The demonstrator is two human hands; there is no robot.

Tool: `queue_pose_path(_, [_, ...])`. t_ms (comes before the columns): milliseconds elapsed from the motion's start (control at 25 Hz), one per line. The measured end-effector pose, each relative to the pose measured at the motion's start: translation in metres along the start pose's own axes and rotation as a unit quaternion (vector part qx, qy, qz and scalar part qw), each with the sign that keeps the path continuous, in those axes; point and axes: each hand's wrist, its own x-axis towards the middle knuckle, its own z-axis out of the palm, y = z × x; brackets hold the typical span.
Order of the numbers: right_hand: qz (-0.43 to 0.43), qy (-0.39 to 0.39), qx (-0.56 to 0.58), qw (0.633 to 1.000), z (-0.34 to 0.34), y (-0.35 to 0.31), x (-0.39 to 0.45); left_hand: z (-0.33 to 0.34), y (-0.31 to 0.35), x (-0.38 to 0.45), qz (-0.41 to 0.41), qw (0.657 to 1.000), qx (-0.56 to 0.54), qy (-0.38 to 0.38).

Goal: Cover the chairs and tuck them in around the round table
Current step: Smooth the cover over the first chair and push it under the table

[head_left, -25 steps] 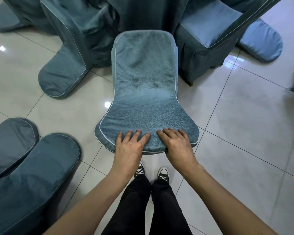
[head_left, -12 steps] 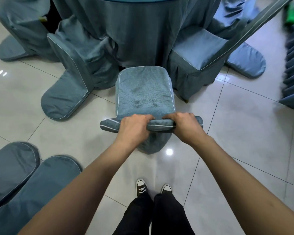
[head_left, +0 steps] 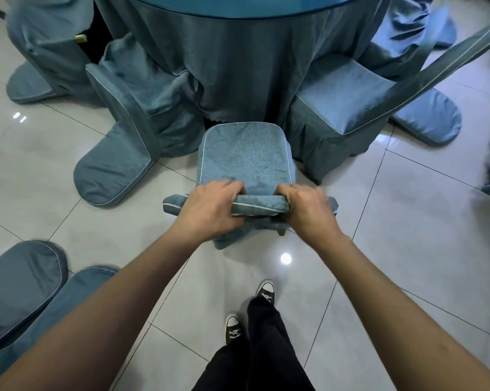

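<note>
Blue-covered chair [head_left: 245,159] gripped at its top by left hand [head_left: 209,210] and right hand [head_left: 308,207]

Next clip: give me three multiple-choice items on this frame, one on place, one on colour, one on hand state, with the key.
1. Where is the gripped chair?
A. between two covered chairs, facing the table
B. stacked on another chair
C. on top of the table

2. What colour are the chair covers?
A. red
B. white
C. blue-grey

3. What are the hands doing?
A. hanging free
B. both gripping the chair's top edge
C. only one touching the chair

Key: 1 A, a covered chair stands on each side; 2 C, all the fabric is blue-grey; 3 B, the left hand and right hand curl over the top edge.
</note>
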Motion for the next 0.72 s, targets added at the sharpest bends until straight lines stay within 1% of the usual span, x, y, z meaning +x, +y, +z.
queue_pose_path(120, [-0.012,0.013,-0.012,1.000,0.005,0.002,0.002,0.002,-0.011,-0.002,-0.030,0.999,0.022,0.009])
queue_pose_path(280, [-0.016,0.017,-0.037,0.999,0.003,0.002,0.034,-0.003,-0.017,0.025,-0.080,0.996,0.041,0.024])
queue_pose_path(400, [-0.006,0.015,-0.028,0.999,-0.005,0.011,0.072,-0.012,-0.023,0.059,-0.095,0.994,0.039,0.037])
queue_pose_path(560, [-0.017,0.021,-0.018,0.999,-0.013,0.016,0.112,-0.020,-0.034,0.094,-0.096,0.992,0.056,0.053])
queue_pose_path(720, [-0.018,0.026,-0.020,0.999,-0.017,0.018,0.138,-0.027,-0.048,0.117,-0.101,0.992,0.068,0.040])
